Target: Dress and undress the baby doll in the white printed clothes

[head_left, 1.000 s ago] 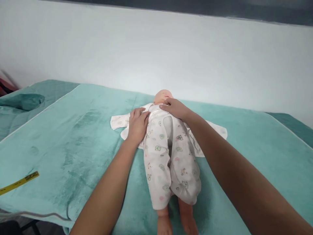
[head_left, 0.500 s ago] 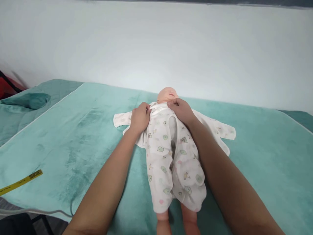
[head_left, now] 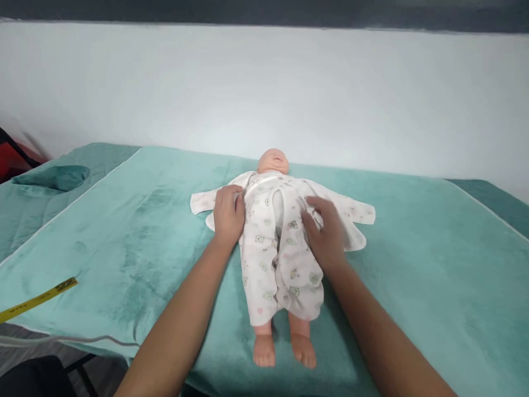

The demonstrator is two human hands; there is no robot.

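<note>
Baby doll (head_left: 273,161), lying on its back between the two hands. The left hand (head_left: 227,215) rests against one side of the torso, its fingers bent; whether they grip cloth cannot be told. The right hand (head_left: 326,229), at the opposite side, has its thumb and fingers apart over the clothing. White trousers (head_left: 261,259), printed with small animal figures, reach up to the chest and are open at the crotch. A matching white jacket (head_left: 356,212) lies around the torso, its sleeves spread outward. Bare feet extend below the trouser legs. A teal cover (head_left: 413,275) supports the doll, whose head points toward the white wall (head_left: 264,94). At far left lies a yellow strip (head_left: 39,299).
</note>
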